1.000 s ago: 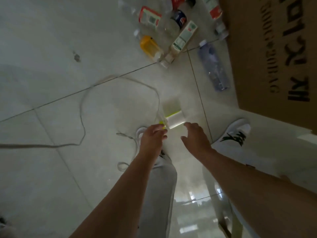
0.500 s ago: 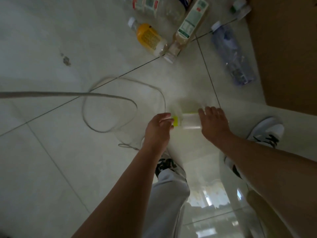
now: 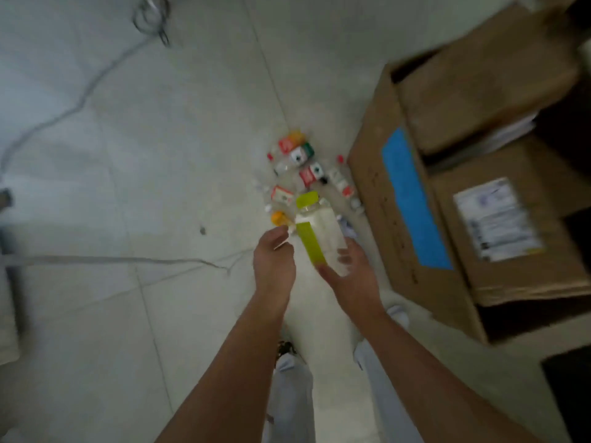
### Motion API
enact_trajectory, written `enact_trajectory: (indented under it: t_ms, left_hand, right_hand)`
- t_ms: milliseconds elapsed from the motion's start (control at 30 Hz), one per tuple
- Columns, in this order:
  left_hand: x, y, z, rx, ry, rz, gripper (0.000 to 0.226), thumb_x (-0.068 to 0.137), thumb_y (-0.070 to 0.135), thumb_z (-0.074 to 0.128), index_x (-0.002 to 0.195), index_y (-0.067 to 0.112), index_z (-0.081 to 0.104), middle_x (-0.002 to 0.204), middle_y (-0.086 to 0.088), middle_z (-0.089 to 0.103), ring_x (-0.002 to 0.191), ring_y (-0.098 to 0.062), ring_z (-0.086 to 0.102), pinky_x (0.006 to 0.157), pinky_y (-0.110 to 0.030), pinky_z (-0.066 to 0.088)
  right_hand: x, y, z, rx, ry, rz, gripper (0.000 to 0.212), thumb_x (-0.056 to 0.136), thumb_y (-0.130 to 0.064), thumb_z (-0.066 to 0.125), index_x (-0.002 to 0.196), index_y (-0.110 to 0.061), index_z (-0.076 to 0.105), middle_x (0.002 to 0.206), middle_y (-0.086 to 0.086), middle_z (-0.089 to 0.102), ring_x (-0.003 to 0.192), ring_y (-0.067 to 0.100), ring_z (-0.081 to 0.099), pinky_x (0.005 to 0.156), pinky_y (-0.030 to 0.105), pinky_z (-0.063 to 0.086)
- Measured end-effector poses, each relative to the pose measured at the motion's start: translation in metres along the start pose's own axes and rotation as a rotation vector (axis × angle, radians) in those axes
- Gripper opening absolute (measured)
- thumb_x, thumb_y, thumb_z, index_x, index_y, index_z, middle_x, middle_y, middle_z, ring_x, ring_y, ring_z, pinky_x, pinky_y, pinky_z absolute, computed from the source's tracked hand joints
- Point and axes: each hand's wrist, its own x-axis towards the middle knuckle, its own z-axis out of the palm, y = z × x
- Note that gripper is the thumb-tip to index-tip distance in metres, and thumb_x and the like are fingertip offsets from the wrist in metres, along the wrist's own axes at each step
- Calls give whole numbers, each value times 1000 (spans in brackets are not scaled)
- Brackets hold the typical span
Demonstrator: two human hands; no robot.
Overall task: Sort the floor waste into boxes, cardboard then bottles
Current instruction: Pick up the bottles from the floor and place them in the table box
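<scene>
— Now, where is the bottle we are sorting?

— We see a clear bottle (image 3: 323, 231) with a yellow-green cap and a yellow-green strip down its side. It is raised above the floor near the middle of the view. Its cap points away from us and leans a little to the left.

— Which hand has it?

— The right hand (image 3: 351, 279). Its palm lies under the base, and its fingers and thumb curl up round the lower part of the bottle.

— And the other hand?

— The left hand (image 3: 275, 263) is just beside the bottle, on its left, with its fingers loosely curled. The picture is blurred there, so we cannot tell whether those fingers touch the bottle or grip anything.

— What lies around them?

— Beyond the held bottle, a heap of bottles (image 3: 297, 174) with red, orange and green labels lies on the pale tiled floor (image 3: 176, 139). The heap sits close to the left side of a large cardboard box (image 3: 377, 187) on our right. A strip of blue tape (image 3: 412, 199) runs along the box, brown flaps lie across its top, and one flap bears a white label (image 3: 499, 219) too blurred to read.

— Anything on the left?

— A grey cable (image 3: 112, 259) trails across the tiles. Below the arms we see pale trousers (image 3: 291, 394).
</scene>
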Motion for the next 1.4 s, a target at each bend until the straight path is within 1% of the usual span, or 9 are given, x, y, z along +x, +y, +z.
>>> enact_trajectory:
  t_ms: [100,233,333,533,633,867,1167,1333,1400]
  left_hand:
    - [-70,121,7,-105,33,135,37,83,-10,51,110,10,67,104,-6,69,91,-21,68,81,-29,53]
    - [-149,230,7,-140,-19,345,36,84,-9,56,110,13,69,107,-3,70,102,-17,66,99,-29,49]
    - [-187,275,14,-119,-190,443,49,80,-18,49,118,8,64,112,-5,66,104,-19,63,93,-24,49]
    - [-264,353,43,-90,-440,579,40,88,-12,51,119,11,62,116,-5,66,105,-12,61,97,-27,48]
    - [-294,381,64,-85,-546,627,34,91,-7,54,113,18,62,116,-2,66,106,-12,61,89,-25,50]
    - [-346,408,146,85,-602,730,30,91,9,64,116,24,65,115,4,65,103,-12,62,91,-31,50]
    - [-403,355,309,308,-690,600,44,88,-7,58,125,17,57,129,-7,60,115,-21,59,94,-31,48]
    - [-423,337,375,494,-709,455,65,92,9,62,148,23,31,146,-9,40,117,-22,51,83,-28,46]
    - [-426,332,392,536,-724,425,75,93,13,62,153,28,19,146,-8,38,106,-19,54,71,-24,48]
  right_hand:
    - [-30,-96,-76,75,10,-110,75,76,-35,81,141,-18,47,115,-5,61,103,11,59,86,20,45]
    - [-74,-200,-179,147,102,-210,77,69,-54,77,135,-24,53,108,-3,69,98,9,65,85,29,50]
    - [-108,-254,-249,204,224,-229,46,77,-33,81,114,-14,62,85,-6,64,74,-3,61,70,21,46]
    - [-166,-316,-347,375,408,-363,33,89,-33,69,112,-11,61,78,4,58,62,-5,58,56,11,45]
    - [-184,-334,-385,479,429,-410,44,87,-40,70,122,-16,59,96,1,66,80,5,69,64,20,53]
    - [-199,-313,-465,573,439,-439,75,75,-62,68,140,-35,45,125,-9,60,108,13,65,92,43,55]
    - [-159,-212,-597,628,498,-404,57,80,-56,70,129,-34,54,115,-3,68,103,17,68,89,49,56]
    - [-113,-155,-683,462,595,-269,63,82,-54,68,135,-25,49,114,-2,66,99,17,68,85,47,58]
    - [-91,-138,-707,396,586,-222,62,85,-49,67,138,-23,47,114,0,64,98,19,66,86,46,57]
